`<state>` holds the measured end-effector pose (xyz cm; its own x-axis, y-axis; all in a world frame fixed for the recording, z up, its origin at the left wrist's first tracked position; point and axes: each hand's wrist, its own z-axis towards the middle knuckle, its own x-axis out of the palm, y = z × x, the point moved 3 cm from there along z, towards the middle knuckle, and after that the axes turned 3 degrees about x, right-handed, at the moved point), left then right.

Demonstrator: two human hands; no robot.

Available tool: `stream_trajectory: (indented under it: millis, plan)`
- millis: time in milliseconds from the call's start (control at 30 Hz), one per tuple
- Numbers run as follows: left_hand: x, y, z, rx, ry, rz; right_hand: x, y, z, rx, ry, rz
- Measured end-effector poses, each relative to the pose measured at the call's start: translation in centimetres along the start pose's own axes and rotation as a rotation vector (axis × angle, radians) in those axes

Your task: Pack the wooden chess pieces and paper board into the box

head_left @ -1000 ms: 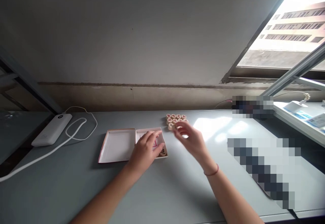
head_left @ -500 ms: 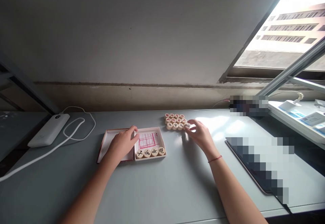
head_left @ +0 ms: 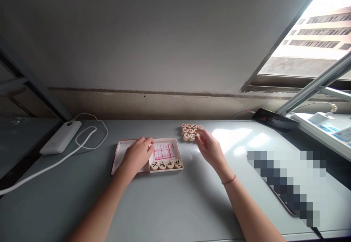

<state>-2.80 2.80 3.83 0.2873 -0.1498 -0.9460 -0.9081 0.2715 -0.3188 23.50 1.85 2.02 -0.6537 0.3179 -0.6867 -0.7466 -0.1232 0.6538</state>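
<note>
Lining the open box (head_left: 179, 150), four pieces (head_left: 169, 164), left hand (head_left: 138, 153), fingers apart, right hand (head_left: 211, 148), fingers' hold unclear

The person's two slim, bare forearms enter from the near edge: a left forearm (head_left: 102, 207) on the left and a right forearm (head_left: 246, 209) on the right. Each tapers smoothly toward its far end, at a bare left grip (head_left: 138, 154) and a bare right grip (head_left: 211, 146), both with slender, round-tipped fingers. A thin, dull-red bracelet (head_left: 229, 181) that looks like cord circles the right wrist (head_left: 226, 173) as one narrow loop, bulging slightly at its right side. Its weave and fastening are too small to tell. The left wrist (head_left: 126, 173) is bare.
</note>
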Motion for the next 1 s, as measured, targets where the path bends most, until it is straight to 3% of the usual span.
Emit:
stream_trajectory:
  millis: [100, 200, 400, 667, 767, 867, 1000]
  plan:
    - [-0.3, -0.4, -0.8, 0.146, 0.003, -0.068, 2.2, 2.9, -1.3, -0.096, 0.281, 0.072]
    - [-0.1, -0.7, -1.6, 0.196, 0.046, -0.113, 3.7, 3.7, -2.2, -0.119, 0.388, 0.013]
    - [0.1, -1.4, -2.0, 0.219, 0.108, -0.151, 4.3, 3.0, -2.4, -0.071, 0.402, -0.011]
    - [-0.7, -1.2, -2.5, 0.055, 0.271, -0.148, 4.3, 2.8, -2.3, -0.066, 0.387, 0.005]
    - [-1.3, -1.3, -2.3, 0.125, 0.204, -0.172, 3.9, 2.9, -2.2, -0.065, 0.36, 0.04]
    - [-2.0, -1.8, -1.9, 0.222, 0.05, -0.299, 3.2, 3.8, -2.3, -0.074, 0.329, 0.152]
    - [-1.7, -2.9, -1.8, 0.206, 0.013, -0.561, 3.0, 5.5, -3.1, -0.072, 0.459, 0.369]
